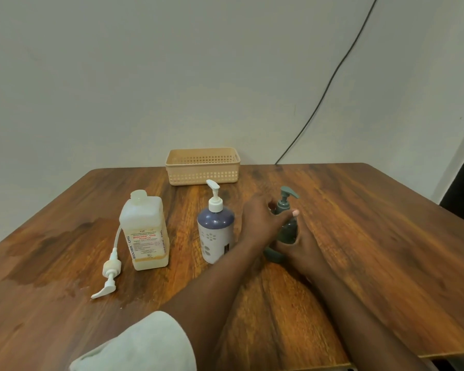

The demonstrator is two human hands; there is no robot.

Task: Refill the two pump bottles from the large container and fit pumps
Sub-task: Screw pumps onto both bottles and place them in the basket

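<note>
Where the wood-grain surface (pixel 359 250) meets the pale wall, a peach slotted basket (pixel 202 167) sits at the back edge, and a black cable (pixel 330 84) runs down the wall to its right. In front of the basket and slightly left stands the large translucent container (pixel 145 231), uncapped, with its white pump (pixel 109 274) lying on the surface at its left. The purple-and-white pump bottle (pixel 216 228) stands directly in front of the basket, pump fitted. Right of that bottle, the surface lies bare to its right edge. Your left hand (pixel 263 223) crosses over, fingers curled around the dark green pump bottle (pixel 287 226) near its collar. Your right hand (pixel 300 247) grips its lower body, fingers closed on it.
</note>
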